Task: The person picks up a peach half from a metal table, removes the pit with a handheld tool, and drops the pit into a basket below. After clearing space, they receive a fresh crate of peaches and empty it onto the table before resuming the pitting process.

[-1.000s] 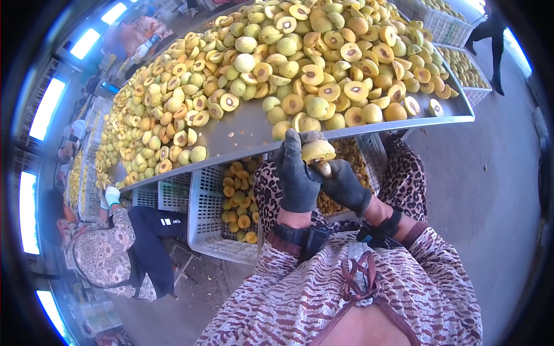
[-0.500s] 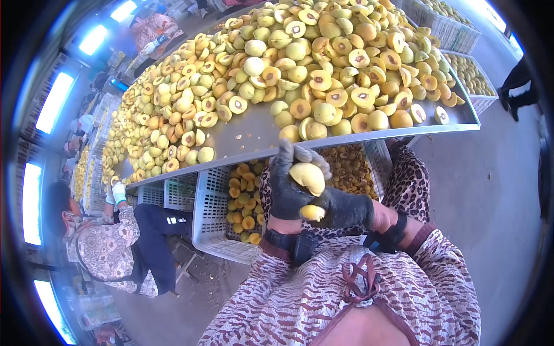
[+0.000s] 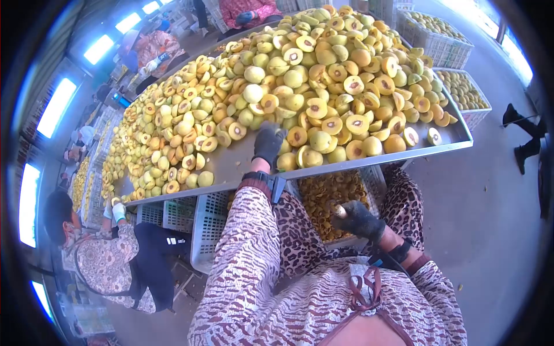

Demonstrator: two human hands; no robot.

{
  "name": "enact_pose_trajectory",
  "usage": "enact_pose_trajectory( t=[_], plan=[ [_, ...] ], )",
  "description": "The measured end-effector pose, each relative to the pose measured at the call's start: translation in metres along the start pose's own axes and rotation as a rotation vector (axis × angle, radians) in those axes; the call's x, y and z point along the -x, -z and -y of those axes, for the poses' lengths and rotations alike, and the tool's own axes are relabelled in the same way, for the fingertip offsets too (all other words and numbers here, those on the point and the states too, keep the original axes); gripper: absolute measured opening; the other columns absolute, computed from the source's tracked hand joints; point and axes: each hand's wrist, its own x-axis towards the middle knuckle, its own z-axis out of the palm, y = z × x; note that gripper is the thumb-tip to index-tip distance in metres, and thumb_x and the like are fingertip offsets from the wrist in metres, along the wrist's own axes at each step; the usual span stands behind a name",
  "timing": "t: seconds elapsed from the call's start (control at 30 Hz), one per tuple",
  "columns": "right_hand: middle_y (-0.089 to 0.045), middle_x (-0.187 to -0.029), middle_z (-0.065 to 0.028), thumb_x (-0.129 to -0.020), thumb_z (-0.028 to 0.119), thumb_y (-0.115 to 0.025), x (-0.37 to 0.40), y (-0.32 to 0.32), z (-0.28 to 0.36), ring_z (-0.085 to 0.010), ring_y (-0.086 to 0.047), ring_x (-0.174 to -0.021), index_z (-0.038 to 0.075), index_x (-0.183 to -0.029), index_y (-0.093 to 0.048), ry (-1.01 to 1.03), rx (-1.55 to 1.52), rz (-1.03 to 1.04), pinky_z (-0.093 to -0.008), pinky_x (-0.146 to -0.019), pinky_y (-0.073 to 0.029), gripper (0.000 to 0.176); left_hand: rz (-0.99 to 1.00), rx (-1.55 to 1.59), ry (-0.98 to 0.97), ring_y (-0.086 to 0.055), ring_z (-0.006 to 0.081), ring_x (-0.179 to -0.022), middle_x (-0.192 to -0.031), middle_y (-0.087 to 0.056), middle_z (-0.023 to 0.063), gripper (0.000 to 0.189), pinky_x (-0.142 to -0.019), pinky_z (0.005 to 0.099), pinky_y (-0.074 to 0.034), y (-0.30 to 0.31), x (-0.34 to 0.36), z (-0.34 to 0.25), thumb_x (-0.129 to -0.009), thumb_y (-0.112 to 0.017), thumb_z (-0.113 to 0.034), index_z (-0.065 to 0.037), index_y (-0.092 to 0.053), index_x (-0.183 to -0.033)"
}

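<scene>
My left hand [image 3: 269, 142], in a dark glove, is over the metal tray [image 3: 228, 160] at the near edge of a heap of halved yellow-green fruit [image 3: 317, 109]. Its fingertips are hidden, so its grip cannot be made out. Below the tray's rim, my right hand [image 3: 359, 220], also gloved, is closed on a small thing with a pale tip, which I cannot make out. Under that hand is a crate [image 3: 374, 183] of brownish fruit pieces [image 3: 332, 199].
A white crate [image 3: 208, 236] stands under the tray, left of my legs. A co-worker [image 3: 109, 259] sits at the left with gloved hands at the tray. Fruit-filled crates [image 3: 444, 49] are at the back right. Another person's dark-clad legs [image 3: 526, 138] show at the right edge.
My hands, earlier together with pale fruit pieces, have parted. The left has moved up over the tray, the right lower and to the right. Those pieces no longer show in my hands.
</scene>
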Motion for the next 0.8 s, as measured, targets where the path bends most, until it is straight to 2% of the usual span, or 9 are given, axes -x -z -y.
enact_pose_trajectory(
  t=[0.07,0.13,0.17,0.2,0.33,0.4,0.5,0.6,0.8],
  plan=[
    [-0.055,-0.060,-0.0005,-0.081,0.008,-0.069,0.007,0.008,-0.004,-0.0073,-0.048,-0.059,0.004,-0.074,-0.062,-0.008,0.049,-0.038,-0.0306,-0.054,-0.043,0.011,0.091,-0.207,-0.057,-0.065,0.0353,-0.095,-0.104,-0.068,0.0230,0.037,-0.086,0.0431,-0.049,0.000,-0.004,-0.002,-0.082,-0.071,-0.027,0.000,-0.069,-0.105],
    [-0.057,-0.062,0.0004,-0.082,0.009,-0.069,0.013,0.014,0.008,-0.0055,-0.049,-0.061,0.003,-0.073,-0.061,-0.076,-0.126,-0.098,-0.0288,-0.054,-0.042,0.013,0.465,0.304,0.329,-0.067,0.0271,-0.090,-0.105,-0.069,0.0182,0.036,-0.079,0.0367,-0.053,0.018,-0.012,0.004,-0.083,-0.071,-0.021,0.003,-0.066,-0.108],
    [-0.057,-0.063,0.0021,-0.082,0.009,-0.068,0.010,0.017,0.016,-0.0045,-0.049,-0.061,0.003,-0.072,-0.060,-0.147,-0.217,-0.111,-0.0273,-0.053,-0.042,0.015,0.412,0.609,0.487,-0.066,0.0180,-0.085,-0.104,-0.067,0.0110,0.031,-0.073,0.0304,-0.056,0.029,-0.006,0.003,-0.086,-0.068,-0.016,0.004,-0.065,-0.109],
    [-0.057,-0.063,0.0021,-0.082,0.009,-0.068,0.005,0.018,0.024,-0.0045,-0.049,-0.061,0.003,-0.072,-0.060,-0.143,-0.231,-0.105,-0.0273,-0.053,-0.042,0.015,0.412,0.594,0.492,-0.066,0.0180,-0.085,-0.104,-0.067,0.0110,0.031,-0.073,0.0304,-0.056,0.045,0.002,-0.008,-0.086,-0.068,-0.016,0.004,-0.065,-0.109],
    [-0.056,-0.061,0.0004,-0.082,0.009,-0.067,-0.026,0.000,0.047,-0.0057,-0.048,-0.059,0.001,-0.074,-0.059,-0.126,-0.272,-0.091,-0.0279,-0.053,-0.041,0.014,0.250,1.599,0.503,-0.063,0.0154,-0.100,-0.111,-0.065,0.0110,0.030,-0.091,0.0292,-0.053,0.085,0.052,-0.066,-0.098,-0.055,-0.013,0.004,-0.057,-0.123],
    [-0.054,-0.060,-0.0050,-0.083,0.009,-0.065,-0.043,-0.017,0.045,-0.0076,-0.049,-0.060,-0.002,-0.078,-0.060,0.073,-0.133,-0.186,-0.0310,-0.055,-0.044,0.013,0.117,1.409,0.488,-0.062,0.0183,-0.104,-0.117,-0.063,0.0147,0.032,-0.095,0.0338,-0.052,0.087,0.079,-0.101,-0.104,-0.045,-0.022,0.002,-0.057,-0.122],
    [-0.058,-0.063,-0.0133,-0.086,0.011,-0.062,-0.051,-0.026,0.054,-0.0151,-0.056,-0.060,-0.004,-0.083,-0.062,0.079,-0.215,-0.279,-0.0360,-0.058,-0.046,0.015,0.129,1.480,0.407,-0.063,0.0228,-0.104,-0.118,-0.062,0.0172,0.034,-0.093,0.0365,-0.053,0.080,0.101,-0.143,-0.104,-0.046,-0.027,0.002,-0.057,-0.119],
    [-0.064,-0.069,-0.0051,-0.087,0.012,-0.065,-0.047,-0.021,0.054,-0.0097,-0.058,-0.067,-0.005,-0.090,-0.065,0.092,-0.127,-0.398,-0.0321,-0.060,-0.048,0.018,0.119,1.813,0.493,-0.064,0.0271,-0.100,-0.116,-0.062,0.0181,0.037,-0.090,0.0371,-0.053,0.075,0.105,-0.171,-0.103,-0.046,-0.030,0.003,-0.057,-0.117],
    [-0.065,-0.068,-0.0074,-0.093,0.017,-0.062,-0.042,-0.005,0.062,-0.0120,-0.059,-0.065,-0.005,-0.088,-0.065,0.108,-0.013,-0.414,-0.0339,-0.059,-0.048,0.023,-0.025,1.516,0.344,-0.064,0.0256,-0.092,-0.106,-0.063,0.0153,0.038,-0.083,0.0371,-0.054,0.072,0.103,-0.200,-0.104,-0.045,-0.033,0.001,-0.059,-0.111]
  ],
)
